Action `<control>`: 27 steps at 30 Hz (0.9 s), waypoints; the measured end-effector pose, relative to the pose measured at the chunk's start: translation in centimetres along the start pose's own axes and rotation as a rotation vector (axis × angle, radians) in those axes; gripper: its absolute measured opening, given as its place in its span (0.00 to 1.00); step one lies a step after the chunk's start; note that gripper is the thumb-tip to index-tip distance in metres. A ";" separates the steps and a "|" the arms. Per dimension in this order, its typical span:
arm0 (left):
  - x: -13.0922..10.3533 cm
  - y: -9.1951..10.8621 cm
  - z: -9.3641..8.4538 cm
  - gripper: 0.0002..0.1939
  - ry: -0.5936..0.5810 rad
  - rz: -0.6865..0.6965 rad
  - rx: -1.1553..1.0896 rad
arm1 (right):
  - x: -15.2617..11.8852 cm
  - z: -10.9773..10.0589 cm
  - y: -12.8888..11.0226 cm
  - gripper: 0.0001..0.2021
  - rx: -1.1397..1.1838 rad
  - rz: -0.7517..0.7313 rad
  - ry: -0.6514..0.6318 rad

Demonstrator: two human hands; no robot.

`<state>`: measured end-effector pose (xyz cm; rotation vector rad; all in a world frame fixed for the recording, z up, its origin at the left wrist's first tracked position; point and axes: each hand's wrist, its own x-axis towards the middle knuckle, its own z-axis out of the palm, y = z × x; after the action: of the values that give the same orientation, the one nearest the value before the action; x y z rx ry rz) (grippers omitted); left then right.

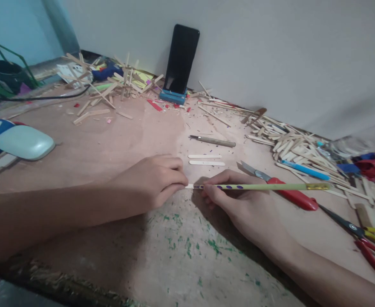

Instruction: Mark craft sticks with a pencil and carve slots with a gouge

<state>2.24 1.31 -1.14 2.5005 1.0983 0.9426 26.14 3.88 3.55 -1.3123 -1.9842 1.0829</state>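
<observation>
Pinning a wooden craft stick [190,186] to the tabletop [117,143] with the bunched fingertips of the left hand [160,179], leaving only a short pale stretch in sight. Gripping a light-green pencil [273,186] in the right hand [238,204], narrowly, with thumb and fingers closed round the purple-spotted shaft close to the point. Aiming the pencil leftward, with tip at or just over the visible stretch of stick; cannot tell whether touching. Lying immediately left of the pencil grip, between both hands, with long axis side to side and nearly in line with the pencil. Nearer to the left hand, in contact with it, and just beside the right fingertips.

Counting one pencil, one pinned stick, and two loose craft sticks [206,163] just beyond the hands, roughly parallel to it. Counting farther back one slim carving tool [217,141]; to the right, one red-handled knife [294,195], one pair of scissors [353,227] with yellow and red handles, and one blue pen [305,170] beside a heap of craft sticks [283,147] too tangled to count. Counting also one smartphone [183,57], propped in one blue stand [172,97].
</observation>
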 end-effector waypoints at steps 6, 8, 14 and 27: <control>-0.1 0.1 -0.1 0.10 -0.004 -0.004 0.000 | 0.0 0.2 0.3 0.06 0.034 -0.002 -0.004; -0.1 0.1 -0.1 0.10 -0.006 -0.007 -0.001 | 0.0 0.1 0.4 0.06 0.039 0.008 -0.001; 0.0 -0.1 0.0 0.10 -0.010 -0.012 -0.002 | 0.0 0.1 0.3 0.05 0.045 0.008 -0.003; 0.0 0.1 -0.1 0.11 -0.014 -0.020 0.001 | 0.1 0.2 0.2 0.06 0.046 0.038 0.003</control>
<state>2.22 1.23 -1.02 2.4887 1.1180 0.9183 26.06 3.92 3.31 -1.3318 -1.9281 1.1361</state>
